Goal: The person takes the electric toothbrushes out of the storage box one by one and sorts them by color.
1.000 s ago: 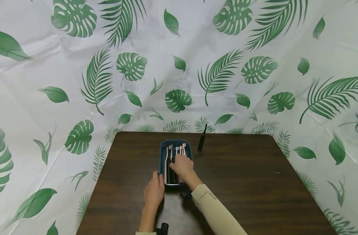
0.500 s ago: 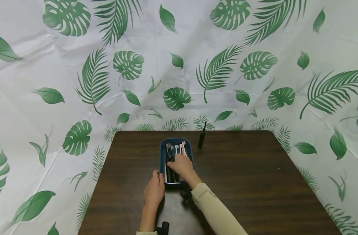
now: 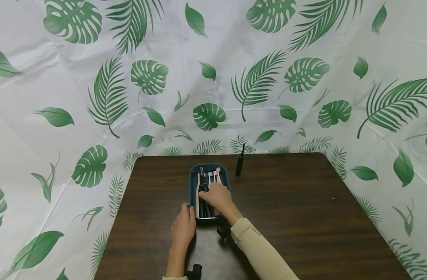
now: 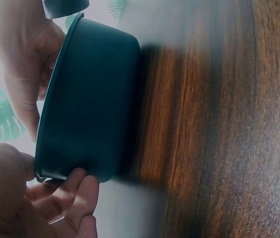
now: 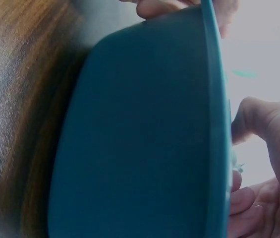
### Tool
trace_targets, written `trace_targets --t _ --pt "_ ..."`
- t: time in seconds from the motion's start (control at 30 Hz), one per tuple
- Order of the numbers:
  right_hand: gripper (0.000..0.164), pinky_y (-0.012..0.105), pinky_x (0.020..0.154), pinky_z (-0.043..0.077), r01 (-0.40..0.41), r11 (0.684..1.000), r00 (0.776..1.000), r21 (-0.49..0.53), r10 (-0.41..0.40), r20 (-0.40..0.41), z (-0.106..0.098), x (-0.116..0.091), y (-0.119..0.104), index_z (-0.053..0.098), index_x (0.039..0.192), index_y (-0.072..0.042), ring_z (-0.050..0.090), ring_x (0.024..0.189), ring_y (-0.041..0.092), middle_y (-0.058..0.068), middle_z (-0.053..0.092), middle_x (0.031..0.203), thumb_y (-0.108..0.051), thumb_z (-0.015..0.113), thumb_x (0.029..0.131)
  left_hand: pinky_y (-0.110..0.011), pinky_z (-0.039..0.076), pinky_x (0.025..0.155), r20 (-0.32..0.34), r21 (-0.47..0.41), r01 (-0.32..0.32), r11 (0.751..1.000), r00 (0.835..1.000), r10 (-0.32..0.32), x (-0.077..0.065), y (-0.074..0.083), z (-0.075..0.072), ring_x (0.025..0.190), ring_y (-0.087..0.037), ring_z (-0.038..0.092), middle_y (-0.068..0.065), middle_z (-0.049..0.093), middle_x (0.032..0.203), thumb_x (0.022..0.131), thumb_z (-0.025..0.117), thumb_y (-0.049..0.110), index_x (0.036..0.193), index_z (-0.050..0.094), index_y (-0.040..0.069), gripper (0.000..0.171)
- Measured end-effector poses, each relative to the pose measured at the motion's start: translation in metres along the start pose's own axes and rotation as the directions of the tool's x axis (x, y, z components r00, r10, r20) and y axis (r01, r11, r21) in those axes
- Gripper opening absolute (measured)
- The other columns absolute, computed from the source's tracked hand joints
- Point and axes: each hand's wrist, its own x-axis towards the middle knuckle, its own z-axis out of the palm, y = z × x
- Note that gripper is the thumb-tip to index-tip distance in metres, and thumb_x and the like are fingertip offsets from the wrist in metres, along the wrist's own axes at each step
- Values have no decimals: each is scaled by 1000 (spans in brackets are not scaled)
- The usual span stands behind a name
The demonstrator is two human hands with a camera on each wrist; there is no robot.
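Note:
A dark blue rectangular bin stands on the table with several toothbrushes in it. My left hand grips its near left side, thumb at the rim and fingers against the outer wall in the left wrist view. Over the bin's right part, my right hand reaches in with thumb and fingers curled. Its thumb lies across a black electric toothbrush, which it appears to hold; the fingertips are partly hidden by the rim. Pale pink toothbrushes and a bluish one show beyond the knuckles.
Behind the bin to the right, a black electric toothbrush stands upright near the back edge of the brown wooden table. A white leaf-print sheet hangs behind the table.
Inside the bin, the black electric toothbrush's dark head now shows higher and farther back, over the paler heads. My right thumb has shifted slightly left. The left hand keeps its hold.

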Motion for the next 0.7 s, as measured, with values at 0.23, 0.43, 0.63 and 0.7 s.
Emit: trace_targets --t 0.23,0.43,0.63,0.7 --pt "46 42 57 46 13 1000 1000 -18 -13 -28 -4 -3 0 61 65 -16 57 57 25 3 59 63 -54 70 88 -66 53 81 8 26 25 999 1000 -25 0 3 0 101 -45 74 -15 77 115 114 49 31 138 58 7 34" --pt "43 37 50 43 41 998 999 46 -39 -37 -7 -8 -1 59 64 -16 56 52 22 2 58 60 -50 70 87 -65 53 78 14 20 30 999 999 -31 -1 4 0 96 -45 74 -16 77 110 114 48 31 138 57 7 35" --pt "36 37 52 44 46 994 998 102 -41 -58 -12 -12 -3 61 74 -13 57 55 21 3 60 66 -45 71 86 -62 53 74 4 34 49 998 999 -49 0 4 3 91 -44 75 -18 77 103 114 49 30 137 57 7 34" --pt "35 36 52 44 52 993 997 106 -45 -69 -14 -14 -3 60 78 -12 56 56 21 3 59 68 -44 71 87 -61 53 72 -1 39 50 998 999 -50 1 4 5 89 -43 75 -18 77 101 114 49 30 136 57 7 33"
